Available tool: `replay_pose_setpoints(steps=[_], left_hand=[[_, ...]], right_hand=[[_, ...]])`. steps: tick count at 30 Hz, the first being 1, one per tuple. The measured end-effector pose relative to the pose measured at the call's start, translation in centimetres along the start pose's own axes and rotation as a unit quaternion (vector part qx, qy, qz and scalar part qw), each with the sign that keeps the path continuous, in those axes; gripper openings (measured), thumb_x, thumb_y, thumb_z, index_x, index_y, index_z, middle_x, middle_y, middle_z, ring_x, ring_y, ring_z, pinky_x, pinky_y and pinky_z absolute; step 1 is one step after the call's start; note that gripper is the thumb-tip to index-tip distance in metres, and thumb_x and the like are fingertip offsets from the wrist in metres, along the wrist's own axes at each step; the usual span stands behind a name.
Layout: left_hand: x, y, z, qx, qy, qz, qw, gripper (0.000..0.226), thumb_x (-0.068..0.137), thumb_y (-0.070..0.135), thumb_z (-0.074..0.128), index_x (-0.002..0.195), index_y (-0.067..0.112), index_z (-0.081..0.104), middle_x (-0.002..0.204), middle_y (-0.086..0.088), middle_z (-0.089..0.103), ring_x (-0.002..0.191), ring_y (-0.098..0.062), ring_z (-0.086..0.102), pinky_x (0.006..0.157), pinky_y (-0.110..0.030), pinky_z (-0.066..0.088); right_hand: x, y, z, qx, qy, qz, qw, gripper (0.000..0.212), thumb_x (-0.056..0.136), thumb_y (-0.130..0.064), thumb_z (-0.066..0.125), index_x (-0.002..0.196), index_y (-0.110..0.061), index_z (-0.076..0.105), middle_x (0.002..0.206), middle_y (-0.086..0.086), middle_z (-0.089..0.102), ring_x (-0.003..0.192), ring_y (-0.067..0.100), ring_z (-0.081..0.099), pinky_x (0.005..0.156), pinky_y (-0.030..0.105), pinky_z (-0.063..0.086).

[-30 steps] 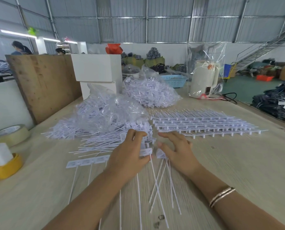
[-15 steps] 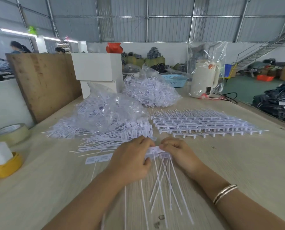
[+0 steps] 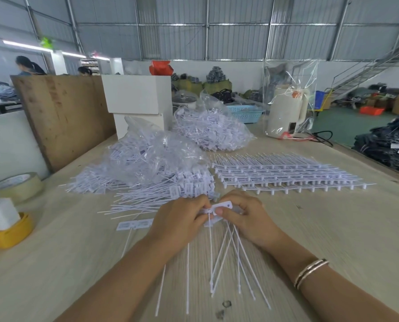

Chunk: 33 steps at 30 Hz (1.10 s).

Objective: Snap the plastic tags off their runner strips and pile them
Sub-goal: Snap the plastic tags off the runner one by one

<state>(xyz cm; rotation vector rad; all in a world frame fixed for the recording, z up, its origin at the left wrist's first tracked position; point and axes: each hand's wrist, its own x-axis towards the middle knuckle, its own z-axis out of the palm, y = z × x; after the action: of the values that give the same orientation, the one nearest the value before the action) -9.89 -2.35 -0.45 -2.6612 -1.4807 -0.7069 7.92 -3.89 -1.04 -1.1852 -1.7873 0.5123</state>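
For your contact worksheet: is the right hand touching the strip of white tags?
Touching. The head view shows the right hand pinching the strip of tags, thumb pressed on it.

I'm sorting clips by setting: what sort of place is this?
Probably a garment factory or packing workshop: a corrugated metal roof over a big hall, heaps of dark folded clothing, and bags of plastic tags on a long worktable.

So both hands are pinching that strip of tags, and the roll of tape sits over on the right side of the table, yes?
Not quite. The head view shows the roll of tape on the table's left side. Both the left hand and right hand do pinch the strip of tags.
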Motion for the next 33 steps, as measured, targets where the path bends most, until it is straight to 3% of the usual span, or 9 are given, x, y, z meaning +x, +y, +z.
replay_pose_setpoints(steps=[2,6,9,15,19,22,25,33], left_hand=[[0.0,-0.1,0.1,-0.009,0.005,-0.005,1.000,0.020,0.091,0.038,0.052,0.110,0.032,0.055,0.101,0.007,0.069,0.091,-0.016,0.063,0.070,-0.028,0.045],[0.1,-0.1,0.3,-0.007,0.017,-0.001,1.000,0.019,0.092,0.037,0.051,0.110,0.032,0.055,0.100,0.007,0.069,0.089,-0.015,0.063,0.064,-0.027,0.040],[0.0,-0.2,0.1,-0.015,0.019,-0.002,1.000,0.019,0.092,0.038,0.052,0.110,0.030,0.054,0.099,0.007,0.069,0.087,-0.016,0.063,0.065,-0.028,0.043],[-0.1,0.5,0.1,-0.085,0.010,-0.008,0.996,0.023,0.093,0.047,0.047,0.094,0.026,0.057,0.074,0.005,0.067,0.066,-0.014,0.060,0.062,-0.033,0.048],[-0.2,0.2,0.0,-0.058,0.032,-0.016,0.998,0.021,0.091,0.050,0.049,0.097,0.031,0.055,0.082,0.011,0.068,0.072,-0.007,0.061,0.064,-0.030,0.050],[0.0,0.6,-0.1,-0.070,0.022,-0.017,0.997,0.017,0.094,0.047,0.047,0.098,0.031,0.052,0.085,0.009,0.069,0.075,-0.012,0.064,0.066,-0.035,0.052],[0.1,1.1,0.0,-0.070,0.024,-0.007,0.997,0.019,0.094,0.050,0.042,0.097,0.032,0.047,0.084,0.007,0.069,0.073,-0.014,0.063,0.065,-0.036,0.051],[0.2,1.7,-0.1,-0.057,0.025,0.004,0.998,0.021,0.096,0.048,0.039,0.101,0.029,0.044,0.083,0.007,0.067,0.074,-0.013,0.061,0.066,-0.034,0.049]], right_hand=[[0.0,-0.1,0.0,-0.009,0.009,-0.012,1.000,0.005,0.083,-0.020,0.070,0.086,-0.017,0.073,0.083,-0.005,0.064,0.085,0.009,0.058,0.094,0.058,0.035],[-0.1,-0.2,0.0,-0.033,0.020,-0.023,0.999,0.015,0.083,-0.027,0.069,0.078,-0.040,0.064,0.081,-0.012,0.063,0.087,0.008,0.057,0.095,0.057,0.033],[-0.2,-0.2,-0.1,-0.044,0.031,-0.029,0.998,0.016,0.084,-0.027,0.068,0.079,-0.042,0.064,0.081,-0.015,0.062,0.088,0.006,0.057,0.097,0.055,0.030],[-0.5,0.0,0.3,-0.117,0.080,-0.054,0.988,0.015,0.085,-0.028,0.067,0.078,-0.042,0.065,0.076,-0.026,0.059,0.090,-0.005,0.054,0.101,0.032,0.012],[-0.5,-0.3,0.4,-0.055,0.078,-0.016,0.995,0.014,0.084,-0.030,0.067,0.073,-0.039,0.066,0.076,-0.015,0.064,0.088,0.000,0.057,0.095,0.034,0.021],[-0.6,-0.8,0.3,0.137,0.052,0.040,0.988,0.018,0.086,-0.022,0.066,0.070,-0.028,0.071,0.078,-0.001,0.068,0.082,0.022,0.063,0.089,0.049,0.042],[-0.5,-0.8,0.2,0.271,0.044,0.088,0.958,0.023,0.086,-0.009,0.062,0.066,-0.016,0.071,0.072,0.010,0.066,0.072,0.026,0.061,0.077,0.040,0.048],[-0.1,-0.4,0.0,0.358,0.041,0.126,0.924,0.016,0.085,-0.003,0.058,0.072,0.000,0.067,0.074,0.016,0.064,0.070,0.024,0.063,0.067,0.027,0.053]])
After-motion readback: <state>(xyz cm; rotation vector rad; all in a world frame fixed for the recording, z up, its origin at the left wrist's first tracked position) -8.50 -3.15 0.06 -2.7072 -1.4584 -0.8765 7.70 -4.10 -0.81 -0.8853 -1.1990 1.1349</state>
